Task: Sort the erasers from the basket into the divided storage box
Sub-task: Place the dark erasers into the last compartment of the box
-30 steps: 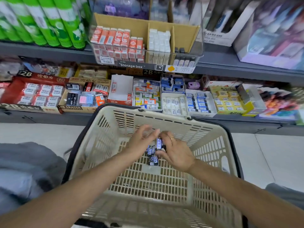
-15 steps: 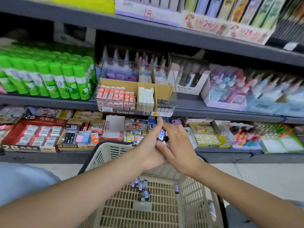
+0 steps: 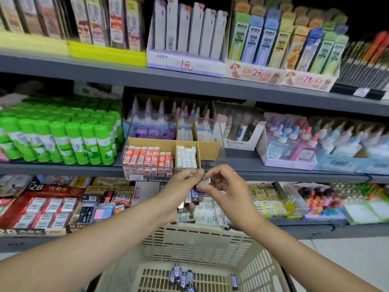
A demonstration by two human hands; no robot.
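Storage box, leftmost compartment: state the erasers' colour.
Orange-red sleeves with white ends, clearest in the head view.

The storage box (image 3: 168,157) sits on the middle shelf (image 3: 273,174), glue sticks (image 3: 63,142) to its left. Both hands (image 3: 183,186) (image 3: 227,188) meet just before its right end, holding erasers (image 3: 194,196). Below them, the basket (image 3: 200,243) holds more erasers (image 3: 182,277).

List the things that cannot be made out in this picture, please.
- How many erasers the hands hold: head view, the left hand and right hand cover most of them.
- Contents of the storage box's rightmost compartment: hidden behind both hands.
- Basket contents: cut off by the bottom edge.
- Eraser label text: too small and blurred.
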